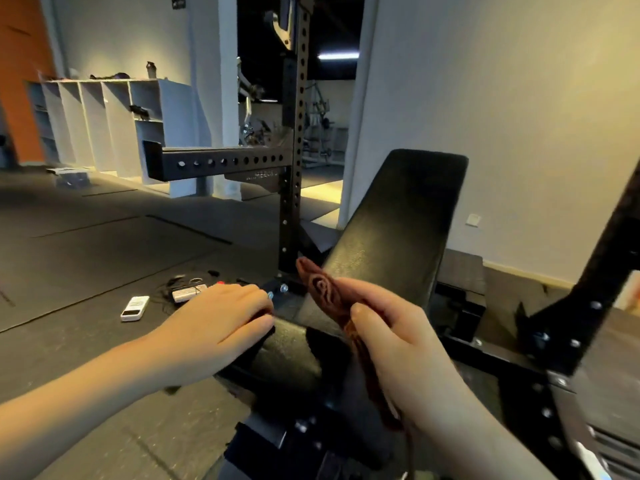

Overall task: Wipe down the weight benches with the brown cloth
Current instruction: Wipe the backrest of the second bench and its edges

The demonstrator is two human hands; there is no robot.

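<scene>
A black padded weight bench stands in front of me, its backrest (391, 230) tilted up and away and its seat pad (287, 355) low at the centre. My left hand (221, 323) lies flat on the left edge of the seat pad, fingers together, holding nothing. My right hand (391, 337) grips the brown patterned cloth (322, 289), which is bunched lengthwise; its upper end sticks out against the lower left edge of the backrest and its lower end hangs below my palm.
A black perforated rack upright (294, 168) with a horizontal arm (214, 162) stands just behind the bench. Small devices and cables (162, 299) lie on the dark rubber floor to the left. Another black frame (588, 289) rises at the right. White cubby shelves (104, 123) line the far wall.
</scene>
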